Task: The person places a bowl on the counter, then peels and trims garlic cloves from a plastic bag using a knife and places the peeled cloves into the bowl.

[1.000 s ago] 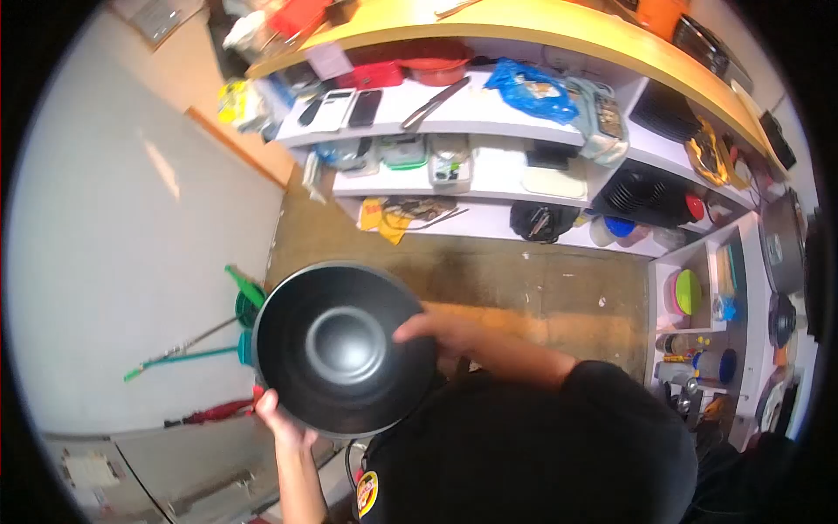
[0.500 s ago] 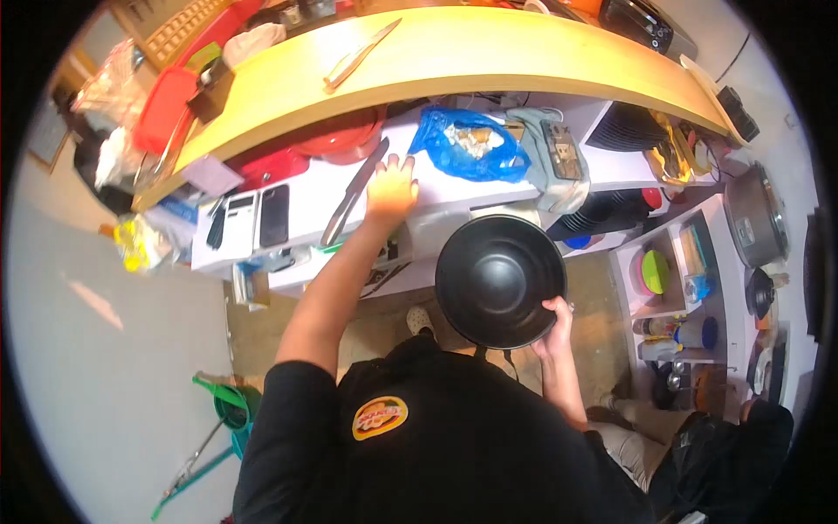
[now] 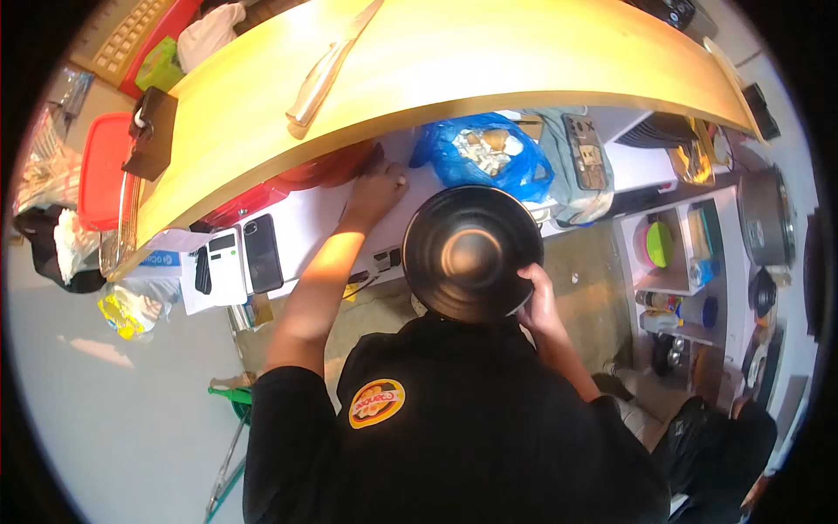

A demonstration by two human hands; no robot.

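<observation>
My right hand grips the lower right rim of a round black wok, thumb on the inner side. The wok is held in front of my chest, its hollow facing up at me. My left hand is at the front of the white shelf with its fingers curled. What lies in its grasp, if anything, is hidden. Just beyond it, in the shade, are a dark strip and a red basin. A blue plastic bag with pale scraps lies on the shelf to its right.
Above the shelf runs a yellow wooden counter with a knife on it. A phone and a calculator lie at left. A grey cloth hangs over the shelf edge. Someone in dark clothing is close by at lower right.
The wok has moved up and left, and tilted. My left hand has gone from spread fingers to curled. The dark knife beside it is no longer plainly visible. The view has shifted.
</observation>
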